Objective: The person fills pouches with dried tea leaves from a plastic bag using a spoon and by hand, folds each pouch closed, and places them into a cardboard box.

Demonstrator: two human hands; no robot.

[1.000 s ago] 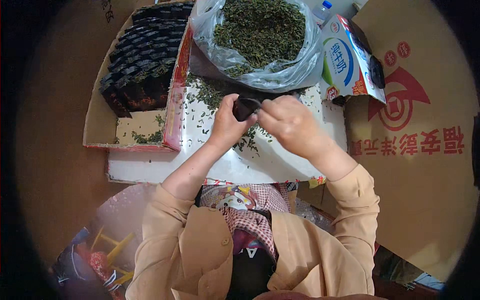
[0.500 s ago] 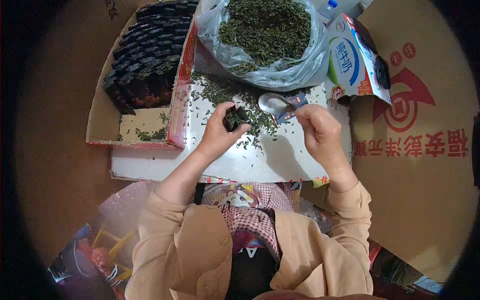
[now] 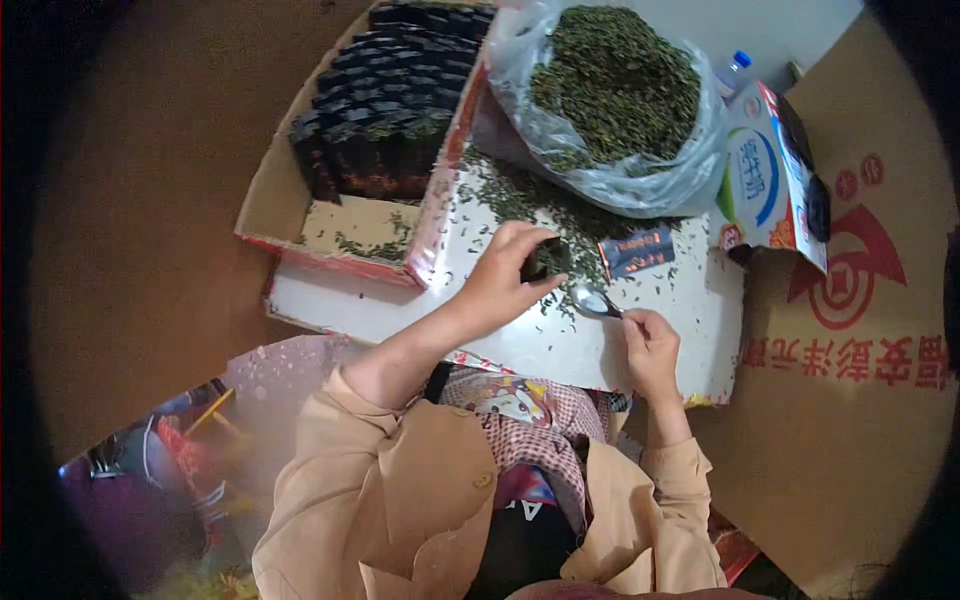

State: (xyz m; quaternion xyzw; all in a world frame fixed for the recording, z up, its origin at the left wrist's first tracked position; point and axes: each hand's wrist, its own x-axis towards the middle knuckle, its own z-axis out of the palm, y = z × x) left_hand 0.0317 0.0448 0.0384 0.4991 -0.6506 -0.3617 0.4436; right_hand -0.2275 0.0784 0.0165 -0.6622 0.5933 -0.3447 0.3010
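Note:
My left hand (image 3: 505,280) is closed around a small dark pouch (image 3: 546,262), its mouth turned toward the right. My right hand (image 3: 652,350) grips the handle of a metal spoon (image 3: 592,300), whose bowl sits just below and right of the pouch. Whether the bowl carries any leaves I cannot tell. Behind the spoon, a flat dark sachet with orange print (image 3: 638,252) lies on the white board (image 3: 500,355). Loose dried leaves (image 3: 520,195) are scattered around the pouch and toward the back.
A clear plastic bag (image 3: 650,190) full of dried leaves stands at the back. Left of it, an open cardboard box (image 3: 270,215) holds rows of black pouches (image 3: 390,95). On the right are a milk carton (image 3: 757,175), a blue-capped bottle (image 3: 735,68) and a large cardboard box (image 3: 850,420).
The view has shifted and tilted. My right hand has lowered the spoon toward me, from beside the sachet to below it, uncovering the sachet. My left hand still holds the pouch.

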